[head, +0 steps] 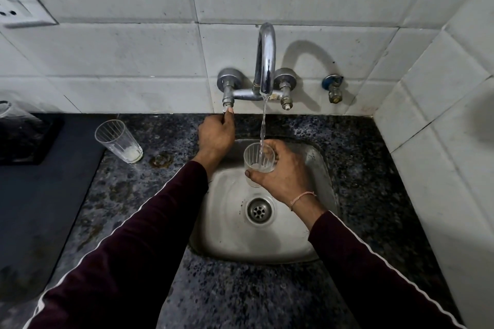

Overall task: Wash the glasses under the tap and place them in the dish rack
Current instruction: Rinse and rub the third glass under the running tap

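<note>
Now the right hand (284, 176) grips a ribbed glass tumbler (258, 159) upright, mouth up, over the steel sink (315, 222), directly under the water stream (263, 125) from the wall tap (265, 61). Fingers of the left hand (216, 136) pinch the tap's left valve stem (228, 104). A second tumbler (119, 141) with white residue stands on the granite counter (361, 157), well left of the sink; what may be a third glass (10, 112) shows blurred at the left edge.

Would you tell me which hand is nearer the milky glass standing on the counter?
Left. The left hand is at the tap valve, right of the milky glass; the right hand is farther, over the sink.
</note>
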